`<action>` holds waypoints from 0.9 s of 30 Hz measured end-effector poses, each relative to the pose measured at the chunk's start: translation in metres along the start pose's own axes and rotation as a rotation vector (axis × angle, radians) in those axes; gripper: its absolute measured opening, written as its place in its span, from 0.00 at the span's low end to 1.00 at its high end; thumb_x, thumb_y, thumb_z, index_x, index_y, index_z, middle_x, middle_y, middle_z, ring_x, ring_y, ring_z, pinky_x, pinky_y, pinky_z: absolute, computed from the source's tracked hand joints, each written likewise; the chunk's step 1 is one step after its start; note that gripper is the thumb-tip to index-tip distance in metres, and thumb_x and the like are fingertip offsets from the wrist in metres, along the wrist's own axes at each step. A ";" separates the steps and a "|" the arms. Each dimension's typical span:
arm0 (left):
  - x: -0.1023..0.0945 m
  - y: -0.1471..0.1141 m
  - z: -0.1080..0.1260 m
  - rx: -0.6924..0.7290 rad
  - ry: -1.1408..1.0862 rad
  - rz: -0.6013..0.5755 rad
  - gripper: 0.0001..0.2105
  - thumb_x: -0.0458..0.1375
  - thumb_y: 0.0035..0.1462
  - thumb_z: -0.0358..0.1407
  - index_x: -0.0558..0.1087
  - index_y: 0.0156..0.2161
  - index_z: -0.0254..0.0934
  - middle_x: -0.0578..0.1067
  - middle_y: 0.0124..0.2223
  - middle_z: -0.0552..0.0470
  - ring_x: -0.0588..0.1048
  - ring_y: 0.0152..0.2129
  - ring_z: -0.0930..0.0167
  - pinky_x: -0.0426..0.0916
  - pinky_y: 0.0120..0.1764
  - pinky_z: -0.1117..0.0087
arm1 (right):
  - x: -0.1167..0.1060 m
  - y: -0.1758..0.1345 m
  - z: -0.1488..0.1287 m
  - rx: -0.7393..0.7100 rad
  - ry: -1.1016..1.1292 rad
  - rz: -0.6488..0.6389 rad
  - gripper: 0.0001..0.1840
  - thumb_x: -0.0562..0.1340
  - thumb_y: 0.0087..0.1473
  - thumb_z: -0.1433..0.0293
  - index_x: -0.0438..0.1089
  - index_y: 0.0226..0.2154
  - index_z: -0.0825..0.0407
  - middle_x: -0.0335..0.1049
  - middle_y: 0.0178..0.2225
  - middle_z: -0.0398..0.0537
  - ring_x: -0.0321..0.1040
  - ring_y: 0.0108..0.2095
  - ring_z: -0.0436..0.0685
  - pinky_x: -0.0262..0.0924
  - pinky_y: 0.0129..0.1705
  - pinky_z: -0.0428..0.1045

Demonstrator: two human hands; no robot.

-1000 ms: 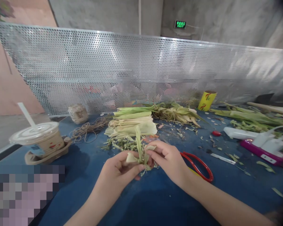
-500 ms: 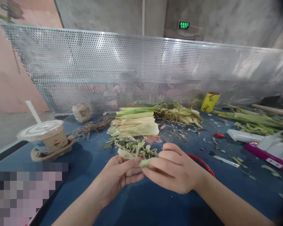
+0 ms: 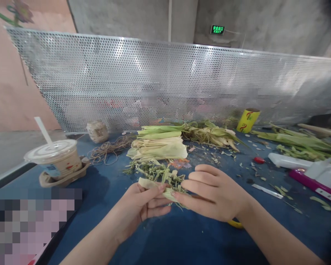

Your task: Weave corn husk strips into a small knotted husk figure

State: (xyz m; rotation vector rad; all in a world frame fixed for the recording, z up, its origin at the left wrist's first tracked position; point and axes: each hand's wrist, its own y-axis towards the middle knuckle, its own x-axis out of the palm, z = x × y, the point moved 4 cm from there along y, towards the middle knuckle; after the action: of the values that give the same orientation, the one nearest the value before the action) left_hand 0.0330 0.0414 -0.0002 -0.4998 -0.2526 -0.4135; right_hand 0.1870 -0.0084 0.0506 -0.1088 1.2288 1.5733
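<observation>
A pale green strip of corn husk [image 3: 148, 183] stretches between my hands, low over the table. My left hand [image 3: 143, 206] pinches it between thumb and fingers. At the strip's right end, my right hand [image 3: 213, 195] has its fingers closed on it, with part of the strip hidden behind them. Just beyond lies a heap of small curled green plant pieces [image 3: 154, 171]. Flat husks are stacked in a pile [image 3: 158, 145] behind that heap. A yellow curved thing [image 3: 235, 223] shows partly under my right wrist; its kind is hidden.
On the left are a lidded drink cup [image 3: 60, 158], brown twine [image 3: 110, 149] and a whitish roll [image 3: 97, 131]. To the right lie a white-handled tool [image 3: 285, 161], a purple power strip [image 3: 314, 184], husk scraps and a yellow tube [image 3: 248, 120]. A perforated metal screen [image 3: 165, 81] stands behind.
My right hand has shifted slightly right along the husk strip, its fingers extending more. The red curve by my right wrist is out of sight, and a yellow one shows there.
</observation>
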 end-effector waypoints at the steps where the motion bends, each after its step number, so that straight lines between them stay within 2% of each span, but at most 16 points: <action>1: 0.000 0.000 0.000 0.004 0.000 0.004 0.08 0.61 0.48 0.31 0.72 0.35 0.28 0.79 0.29 0.44 0.78 0.27 0.71 0.74 0.31 0.75 | 0.001 -0.001 0.001 0.002 0.027 -0.020 0.10 0.56 0.53 0.75 0.70 0.38 0.52 0.72 0.30 0.45 0.63 0.33 0.52 0.60 0.38 0.50; 3: 0.000 0.000 -0.001 0.010 0.001 0.004 0.09 0.62 0.47 0.31 0.72 0.34 0.28 0.79 0.29 0.44 0.78 0.27 0.71 0.74 0.31 0.75 | 0.003 -0.003 0.003 0.033 0.126 -0.022 0.10 0.55 0.54 0.76 0.69 0.39 0.53 0.72 0.31 0.46 0.64 0.33 0.52 0.60 0.37 0.49; 5: 0.002 -0.001 -0.001 0.030 0.015 -0.007 0.09 0.63 0.46 0.33 0.73 0.33 0.28 0.79 0.28 0.45 0.77 0.27 0.70 0.74 0.31 0.73 | 0.005 -0.003 0.005 0.129 0.305 0.014 0.10 0.55 0.54 0.77 0.68 0.38 0.54 0.72 0.32 0.47 0.64 0.33 0.51 0.61 0.38 0.48; 7: 0.005 -0.003 0.000 0.078 0.046 -0.006 0.10 0.65 0.42 0.34 0.73 0.30 0.29 0.79 0.27 0.46 0.77 0.28 0.69 0.74 0.31 0.72 | 0.011 -0.004 0.010 0.315 0.517 0.063 0.09 0.55 0.54 0.76 0.68 0.36 0.54 0.72 0.30 0.46 0.65 0.33 0.50 0.61 0.37 0.46; 9: 0.007 -0.006 0.003 0.142 0.075 0.027 0.11 0.67 0.38 0.34 0.73 0.28 0.30 0.78 0.26 0.49 0.77 0.27 0.68 0.75 0.30 0.69 | 0.020 -0.007 0.016 0.571 0.645 0.086 0.07 0.55 0.54 0.75 0.69 0.32 0.53 0.71 0.28 0.46 0.66 0.31 0.49 0.62 0.34 0.45; 11: 0.009 -0.008 0.005 0.194 0.098 0.067 0.11 0.68 0.36 0.33 0.73 0.27 0.31 0.78 0.25 0.50 0.77 0.27 0.68 0.75 0.30 0.68 | 0.032 -0.012 0.019 0.801 0.669 0.053 0.06 0.55 0.54 0.73 0.68 0.30 0.52 0.70 0.26 0.44 0.65 0.26 0.49 0.61 0.28 0.44; 13: 0.010 -0.009 0.007 0.216 0.115 0.082 0.11 0.68 0.36 0.33 0.74 0.27 0.31 0.78 0.25 0.50 0.76 0.26 0.68 0.75 0.29 0.69 | 0.039 -0.015 0.019 0.885 0.610 -0.009 0.07 0.56 0.53 0.72 0.66 0.37 0.52 0.69 0.25 0.43 0.64 0.24 0.49 0.61 0.26 0.44; 14: 0.010 -0.009 0.007 0.215 0.122 0.076 0.11 0.68 0.36 0.33 0.74 0.27 0.31 0.78 0.25 0.50 0.76 0.26 0.68 0.75 0.29 0.69 | 0.039 -0.015 0.018 0.850 0.538 -0.022 0.11 0.56 0.53 0.72 0.64 0.41 0.52 0.69 0.28 0.45 0.65 0.26 0.50 0.62 0.27 0.45; 16: 0.010 -0.009 0.006 0.198 0.111 0.045 0.10 0.67 0.38 0.34 0.75 0.27 0.30 0.77 0.25 0.49 0.76 0.26 0.68 0.75 0.28 0.70 | 0.033 -0.011 0.012 0.652 0.319 0.006 0.16 0.57 0.52 0.72 0.62 0.46 0.49 0.68 0.34 0.49 0.66 0.33 0.54 0.62 0.34 0.49; 18: 0.009 -0.008 0.005 0.170 0.069 0.002 0.10 0.66 0.39 0.34 0.75 0.28 0.30 0.77 0.25 0.49 0.76 0.25 0.69 0.74 0.28 0.72 | 0.025 -0.006 0.004 0.413 0.147 0.056 0.14 0.57 0.52 0.73 0.66 0.42 0.46 0.68 0.37 0.48 0.64 0.37 0.55 0.60 0.40 0.51; 20: 0.008 -0.007 0.004 0.135 0.017 -0.025 0.09 0.66 0.40 0.34 0.75 0.28 0.30 0.76 0.23 0.50 0.75 0.22 0.72 0.74 0.27 0.73 | 0.021 -0.004 -0.003 0.232 0.121 0.057 0.11 0.58 0.52 0.75 0.68 0.38 0.46 0.70 0.34 0.45 0.64 0.36 0.52 0.59 0.41 0.50; 24: 0.006 -0.006 0.002 0.058 -0.012 -0.054 0.07 0.65 0.42 0.32 0.75 0.28 0.29 0.75 0.21 0.52 0.74 0.19 0.75 0.74 0.28 0.73 | 0.020 -0.004 -0.004 0.089 0.224 -0.033 0.09 0.59 0.52 0.74 0.69 0.38 0.51 0.72 0.32 0.44 0.64 0.33 0.50 0.59 0.37 0.47; 27: 0.006 -0.006 0.001 0.048 0.026 -0.074 0.08 0.65 0.42 0.33 0.75 0.27 0.29 0.75 0.21 0.51 0.74 0.20 0.74 0.74 0.28 0.72 | 0.019 -0.004 -0.003 0.059 0.259 -0.017 0.09 0.60 0.51 0.73 0.69 0.37 0.51 0.72 0.32 0.44 0.64 0.33 0.50 0.59 0.36 0.47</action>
State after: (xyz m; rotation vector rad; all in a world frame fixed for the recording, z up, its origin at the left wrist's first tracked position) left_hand 0.0358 0.0357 0.0053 -0.4389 -0.2557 -0.4844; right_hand 0.1811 0.0012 0.0348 -0.2915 1.4699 1.5410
